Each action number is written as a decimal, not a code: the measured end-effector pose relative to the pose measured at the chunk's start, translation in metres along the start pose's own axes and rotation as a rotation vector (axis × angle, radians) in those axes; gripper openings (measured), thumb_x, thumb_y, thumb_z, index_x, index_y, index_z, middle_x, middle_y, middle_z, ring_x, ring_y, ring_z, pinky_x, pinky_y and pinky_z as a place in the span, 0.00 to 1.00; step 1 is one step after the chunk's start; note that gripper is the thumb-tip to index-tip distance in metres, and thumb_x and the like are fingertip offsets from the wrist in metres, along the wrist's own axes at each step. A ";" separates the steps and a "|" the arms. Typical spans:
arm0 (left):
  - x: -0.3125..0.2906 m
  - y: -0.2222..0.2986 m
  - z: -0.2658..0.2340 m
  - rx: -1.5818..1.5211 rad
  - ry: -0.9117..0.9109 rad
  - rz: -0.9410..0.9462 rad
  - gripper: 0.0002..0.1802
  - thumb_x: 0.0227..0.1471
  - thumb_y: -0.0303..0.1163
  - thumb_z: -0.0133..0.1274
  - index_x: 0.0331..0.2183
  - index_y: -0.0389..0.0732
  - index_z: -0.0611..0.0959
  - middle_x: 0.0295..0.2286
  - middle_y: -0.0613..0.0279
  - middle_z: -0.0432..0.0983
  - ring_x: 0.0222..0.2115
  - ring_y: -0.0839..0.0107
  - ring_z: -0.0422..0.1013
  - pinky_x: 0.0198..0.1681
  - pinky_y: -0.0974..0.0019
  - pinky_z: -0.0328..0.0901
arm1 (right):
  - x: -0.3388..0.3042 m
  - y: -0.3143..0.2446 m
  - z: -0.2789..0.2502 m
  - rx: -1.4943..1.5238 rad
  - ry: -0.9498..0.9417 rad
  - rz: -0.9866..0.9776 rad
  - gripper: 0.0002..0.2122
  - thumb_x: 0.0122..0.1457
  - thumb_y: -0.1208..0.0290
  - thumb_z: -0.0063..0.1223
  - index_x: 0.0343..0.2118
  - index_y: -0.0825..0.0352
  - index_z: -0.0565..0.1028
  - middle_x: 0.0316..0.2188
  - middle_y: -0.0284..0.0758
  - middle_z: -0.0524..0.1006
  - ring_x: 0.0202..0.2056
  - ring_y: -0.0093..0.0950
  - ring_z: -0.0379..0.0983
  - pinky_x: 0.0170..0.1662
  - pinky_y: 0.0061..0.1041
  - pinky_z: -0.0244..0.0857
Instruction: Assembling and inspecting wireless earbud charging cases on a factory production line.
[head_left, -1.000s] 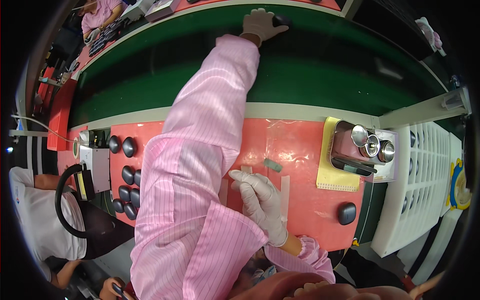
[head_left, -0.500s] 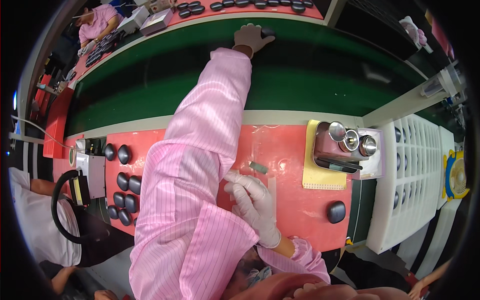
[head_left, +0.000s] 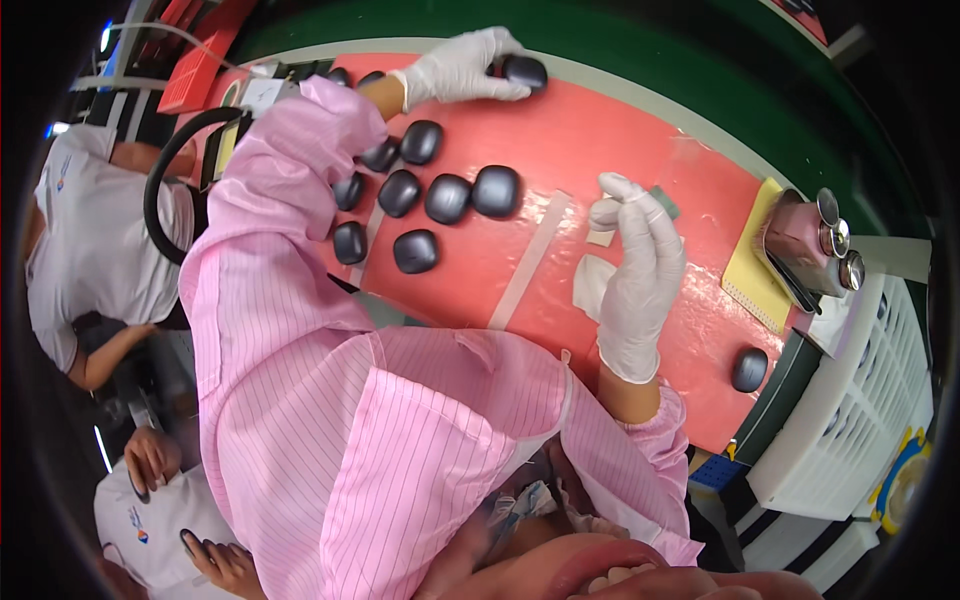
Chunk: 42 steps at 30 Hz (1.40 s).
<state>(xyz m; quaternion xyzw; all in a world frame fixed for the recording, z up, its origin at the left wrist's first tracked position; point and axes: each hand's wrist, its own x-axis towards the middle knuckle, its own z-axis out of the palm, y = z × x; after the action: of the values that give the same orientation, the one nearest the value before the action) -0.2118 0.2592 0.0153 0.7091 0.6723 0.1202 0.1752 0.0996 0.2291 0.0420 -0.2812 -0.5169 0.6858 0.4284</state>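
Observation:
My left hand (head_left: 465, 72), in a white glove, is at the far edge of the red work mat (head_left: 470, 305). Its thumb and fingers grip a black rounded-square case (head_left: 525, 72). Several similar cases (head_left: 447, 198) lie loosely grouped nearer me, to the left. Over the mat's right half is my right hand (head_left: 640, 270), also gloved, its fingers bent together. A white patch (head_left: 592, 285) shows beside its palm; I cannot tell whether it is glove or a cloth. Just beyond those fingertips lies a small grey-green piece (head_left: 664, 202). One lone case (head_left: 749, 370) rests near the mat's right edge.
Behind the mat runs a green conveyor belt (head_left: 640, 50). To the right are a yellow notepad (head_left: 755, 265), a metal tray (head_left: 795, 230) with small metal containers, and a white slotted rack (head_left: 850, 390). A black hose (head_left: 150, 185) curves at left, near people in white shirts.
My left hand has come back from the belt to the mat's far edge with a case in it. The view has swung left, showing more of the cases. My right hand stays above the mat.

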 end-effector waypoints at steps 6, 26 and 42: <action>-0.078 -0.003 -0.003 0.242 0.114 0.011 0.38 0.42 0.51 0.57 0.53 0.42 0.71 0.46 0.45 0.69 0.47 0.50 0.66 0.51 0.56 0.61 | -0.018 -0.003 0.032 -0.208 -0.065 0.093 0.13 0.62 0.74 0.39 0.42 0.72 0.75 0.29 0.32 0.73 0.32 0.21 0.68 0.37 0.18 0.62; -0.532 0.350 -0.006 1.184 -0.213 -0.660 0.25 0.43 0.40 0.58 0.44 0.40 0.78 0.33 0.70 0.76 0.28 0.76 0.69 0.31 0.76 0.64 | -0.184 -0.102 0.242 -0.452 -1.570 -1.029 0.28 0.47 0.81 0.49 0.55 0.64 0.66 0.18 0.38 0.69 0.21 0.35 0.67 0.29 0.33 0.62; -0.240 0.173 0.139 -0.086 1.166 -0.060 0.29 0.32 0.43 0.64 0.38 0.40 0.76 0.38 0.54 0.71 0.41 0.57 0.67 0.45 0.57 0.61 | -0.102 -0.023 0.152 -0.724 -1.159 -0.711 0.14 0.57 0.82 0.47 0.47 0.72 0.72 0.39 0.40 0.77 0.33 0.27 0.73 0.39 0.22 0.66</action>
<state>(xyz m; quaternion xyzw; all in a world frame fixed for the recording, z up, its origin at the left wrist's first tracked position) -0.0135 0.0018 -0.0244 0.4987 0.6722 0.5125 -0.1918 0.0294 0.0707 0.1046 0.1835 -0.9102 0.3326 0.1650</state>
